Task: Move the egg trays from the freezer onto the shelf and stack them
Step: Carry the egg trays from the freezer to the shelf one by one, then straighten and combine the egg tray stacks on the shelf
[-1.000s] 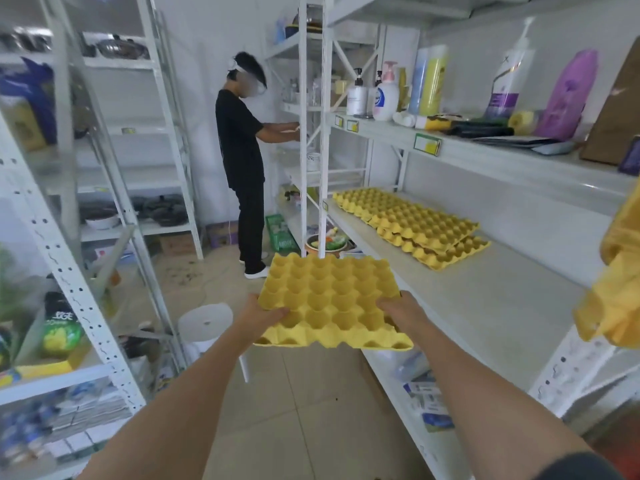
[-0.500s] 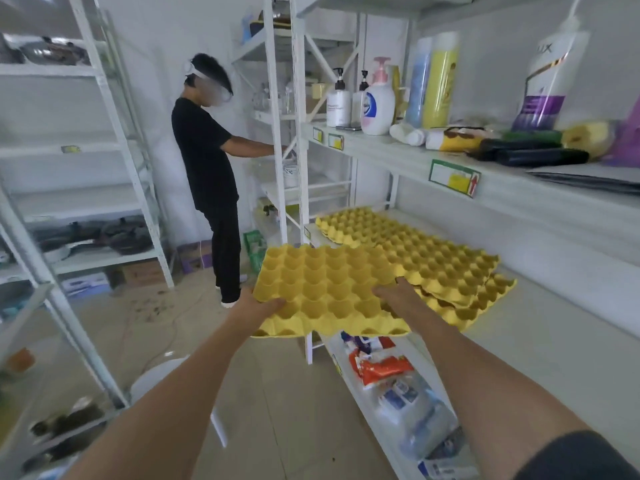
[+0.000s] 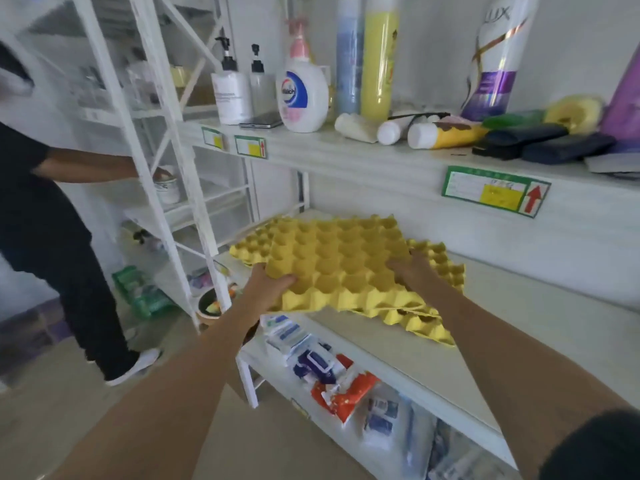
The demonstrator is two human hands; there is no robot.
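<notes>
Over the shelf (image 3: pixel 398 344) we hold a yellow egg tray (image 3: pixel 341 263) level, left hand (image 3: pixel 268 289) and right hand (image 3: pixel 410 271) clamped on opposite edges, so its cups line up with the stack (image 3: pixel 429 315) beneath.

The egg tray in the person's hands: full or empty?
Empty: every visible cup of the egg tray, gripped by left hand and right hand, is bare.

Most of the stacked egg trays (image 3: pixel 438 261) on the shelf (image 3: pixel 398 344) is covered by the held egg tray (image 3: pixel 339 265). The left hand's fingers (image 3: pixel 277 282) are partly hidden beneath it. A second person (image 3: pixel 38 216) is cut off at the left edge and blurred.
</notes>
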